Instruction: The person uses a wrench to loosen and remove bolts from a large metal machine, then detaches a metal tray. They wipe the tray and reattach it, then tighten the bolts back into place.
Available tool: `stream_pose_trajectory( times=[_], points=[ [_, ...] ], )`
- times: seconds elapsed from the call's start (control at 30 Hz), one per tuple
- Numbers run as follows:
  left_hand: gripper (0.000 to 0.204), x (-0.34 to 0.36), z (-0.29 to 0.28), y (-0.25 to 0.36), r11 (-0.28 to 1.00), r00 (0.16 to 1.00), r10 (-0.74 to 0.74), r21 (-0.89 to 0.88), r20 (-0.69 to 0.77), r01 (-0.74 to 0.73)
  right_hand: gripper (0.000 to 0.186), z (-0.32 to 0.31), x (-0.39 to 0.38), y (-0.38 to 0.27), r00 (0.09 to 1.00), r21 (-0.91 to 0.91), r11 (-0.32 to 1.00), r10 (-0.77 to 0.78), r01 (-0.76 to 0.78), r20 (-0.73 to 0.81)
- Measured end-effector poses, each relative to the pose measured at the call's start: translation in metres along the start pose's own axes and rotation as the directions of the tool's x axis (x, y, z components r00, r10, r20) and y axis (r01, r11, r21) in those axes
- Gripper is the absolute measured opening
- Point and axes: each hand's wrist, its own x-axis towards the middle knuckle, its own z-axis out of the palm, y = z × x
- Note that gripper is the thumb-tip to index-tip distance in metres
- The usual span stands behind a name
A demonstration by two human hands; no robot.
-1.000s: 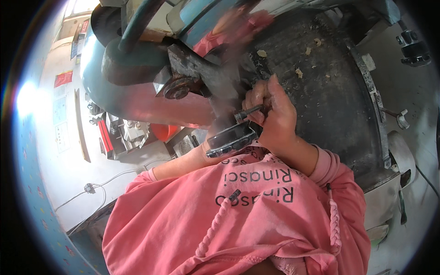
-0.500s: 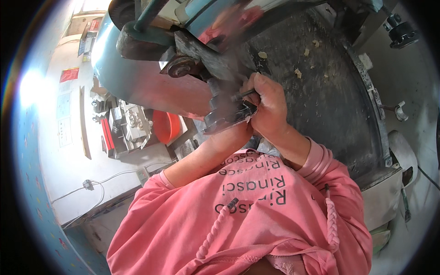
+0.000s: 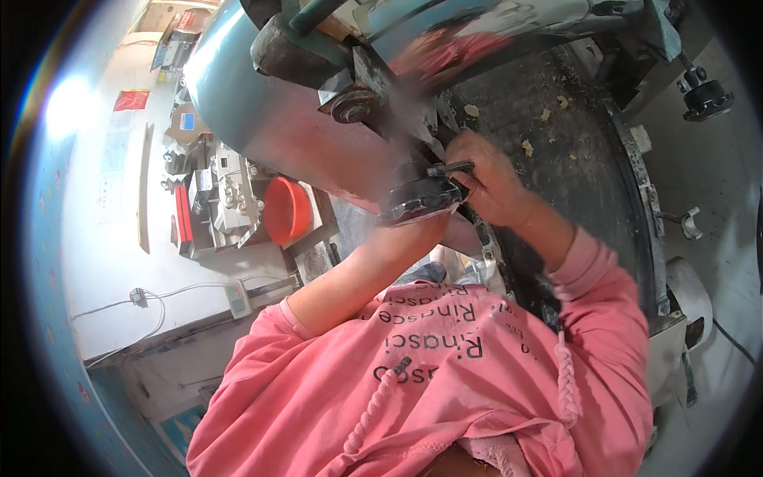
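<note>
Right hand (image 3: 491, 181) curled — left hand hidden, forearm (image 3: 367, 266) slanting inward

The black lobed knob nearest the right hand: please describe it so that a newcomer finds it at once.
Start at the large dark panel with pale crumbs, right of centre. At its left edge, the bare right hand meets a short dark metal rod; the wide black lobed knob lies just below. Unlike the similar black knob at far upper right, this one is beside the hand.
</note>
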Motion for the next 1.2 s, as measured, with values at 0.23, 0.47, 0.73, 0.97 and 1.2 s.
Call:
stream_pose_trajectory(
  times=[0.23, 0.47, 0.73, 0.97, 1.2],
  points=[
    [0.012, -0.003, -0.005, 0.001, 0.876, 0.965, -0.259, -0.429, -0.030, 0.222, 0.016, -0.036, 0.006, -0.019, 0.666, -0.175, 0.812, 0.563, -0.558, 0.489],
    [0.012, -0.004, -0.017, 0.000, 0.317, 0.804, -0.325, -0.744, 0.498, 0.589, 0.019, -0.018, -0.010, -0.008, 0.811, -0.154, 0.886, 0.462, -0.437, 0.359],
    [0.015, -0.018, -0.029, -0.004, -0.266, 0.806, -0.418, -0.905, 0.418, 0.331, 0.019, -0.027, -0.006, -0.014, 0.812, -0.276, 0.895, 0.437, -0.350, 0.386],
    [0.033, -0.011, -0.036, -0.020, -0.512, 0.861, -0.177, -0.792, 0.477, 0.334, 0.021, -0.019, 0.004, -0.029, 0.670, -0.413, 0.745, 0.660, -0.524, 0.340],
    [0.076, 0.006, -0.051, -0.025, -0.944, 0.902, 0.195, -0.175, 0.386, 0.279, 0.021, -0.005, 0.003, -0.028, 0.747, -0.308, 0.776, 0.622, -0.550, 0.235]
  ],
)
